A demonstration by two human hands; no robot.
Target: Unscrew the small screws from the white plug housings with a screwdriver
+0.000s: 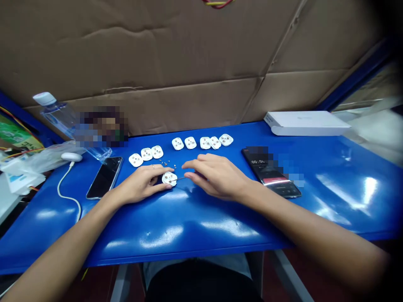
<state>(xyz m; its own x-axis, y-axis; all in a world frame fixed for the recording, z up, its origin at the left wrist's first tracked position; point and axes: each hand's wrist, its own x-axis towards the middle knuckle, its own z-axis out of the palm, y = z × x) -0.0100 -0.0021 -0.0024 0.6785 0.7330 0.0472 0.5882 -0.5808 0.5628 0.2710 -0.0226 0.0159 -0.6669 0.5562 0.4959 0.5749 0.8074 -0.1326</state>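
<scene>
My left hand is shut on a white plastic plug housing, which rests on the blue table. A thin metal shaft of a small screwdriver runs from that housing into the fingers of my right hand, which hide its handle. Several tiny metal screws lie scattered just beyond my hands. Several more white plug housings stand in a loose row along the far side of the hands.
A black smartphone lies left of my hands, and another phone lies to their right. A water bottle, white corded mouse and plastic bag sit at left. A white box sits against the cardboard wall.
</scene>
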